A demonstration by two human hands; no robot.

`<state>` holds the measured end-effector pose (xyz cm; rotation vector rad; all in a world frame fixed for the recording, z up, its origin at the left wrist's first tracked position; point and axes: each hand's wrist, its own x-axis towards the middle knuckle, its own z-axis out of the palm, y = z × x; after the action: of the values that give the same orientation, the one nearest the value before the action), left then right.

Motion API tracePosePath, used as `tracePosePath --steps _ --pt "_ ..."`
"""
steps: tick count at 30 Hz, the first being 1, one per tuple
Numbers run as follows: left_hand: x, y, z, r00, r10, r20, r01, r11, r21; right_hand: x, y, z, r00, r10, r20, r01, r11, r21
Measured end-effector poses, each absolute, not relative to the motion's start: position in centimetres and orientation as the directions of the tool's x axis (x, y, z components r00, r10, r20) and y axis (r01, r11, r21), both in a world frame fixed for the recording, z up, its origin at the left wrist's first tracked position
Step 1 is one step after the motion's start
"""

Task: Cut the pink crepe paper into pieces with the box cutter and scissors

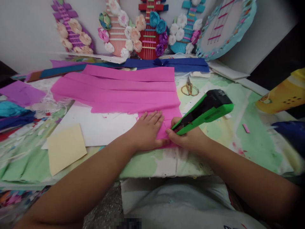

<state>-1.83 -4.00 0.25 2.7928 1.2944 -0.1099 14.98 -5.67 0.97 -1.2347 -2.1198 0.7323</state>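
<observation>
My left hand (pixel 149 132) lies flat with fingers stretched out, pressing a small piece of pink crepe paper (pixel 170 119) against the table. Gripped low near its tip by my right hand (pixel 190 138) is a green and black utility knife (pixel 205 111), slanted up to the right. Its tip meets the pink paper just beside my left thumb; the blade itself is hidden by my fingers. Longer pink crepe strips (pixel 128 90) spread out beyond my hands, partly over a white board (pixel 105 130).
Gold-handled scissors (pixel 189 89) lie behind the knife. A yellow bottle (pixel 283 92) is at the right, and a beige paper square (pixel 66 149) at the left. Blue crepe strips (pixel 190 64) run along the back, below several flower-decorated instrument models (pixel 150 35) leaning on the wall.
</observation>
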Motion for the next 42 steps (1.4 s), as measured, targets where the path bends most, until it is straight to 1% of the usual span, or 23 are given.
tracePosePath --steps 3,6,11,16,22,27,34,37,42 --pt "-1.82 -3.98 0.3 0.642 0.76 -0.107 0.765 -0.643 0.023 15.11 -5.55 0.97 -0.392 0.905 0.167 0.554 0.377 -0.742" --pt "-1.77 -4.0 0.39 0.639 0.762 -0.109 0.767 -0.641 0.018 15.27 -5.37 0.97 -0.336 0.925 0.176 0.523 0.339 -0.782" --pt "-1.73 -4.05 0.4 0.637 0.763 -0.108 0.769 -0.639 0.02 15.31 -5.23 0.83 -0.294 0.933 0.207 0.528 0.339 -0.779" --pt "-1.79 -4.01 0.23 0.64 0.762 -0.097 0.767 -0.642 0.022 15.22 -5.2 0.71 -0.294 0.939 0.18 0.524 0.316 -0.791" --pt "-1.86 -3.97 0.13 0.644 0.759 -0.095 0.764 -0.644 0.029 15.09 -5.21 0.68 -0.334 0.931 0.146 0.582 0.326 -0.745" --pt "-1.84 -3.99 0.15 0.638 0.764 -0.096 0.769 -0.638 0.03 15.25 -5.2 0.69 -0.336 0.932 0.136 0.549 0.311 -0.776" --pt "-1.76 -4.07 0.29 0.645 0.759 -0.094 0.764 -0.645 0.032 15.39 -5.42 0.73 -0.247 0.96 0.132 0.498 0.243 -0.833" --pt "-1.74 -4.08 0.3 0.642 0.759 -0.103 0.765 -0.643 0.032 15.38 -5.4 0.69 -0.277 0.952 0.132 0.512 0.262 -0.818" --pt "-1.73 -4.06 0.31 0.637 0.762 -0.111 0.769 -0.638 0.036 15.24 -5.4 0.83 -0.316 0.931 0.182 0.538 0.334 -0.774"
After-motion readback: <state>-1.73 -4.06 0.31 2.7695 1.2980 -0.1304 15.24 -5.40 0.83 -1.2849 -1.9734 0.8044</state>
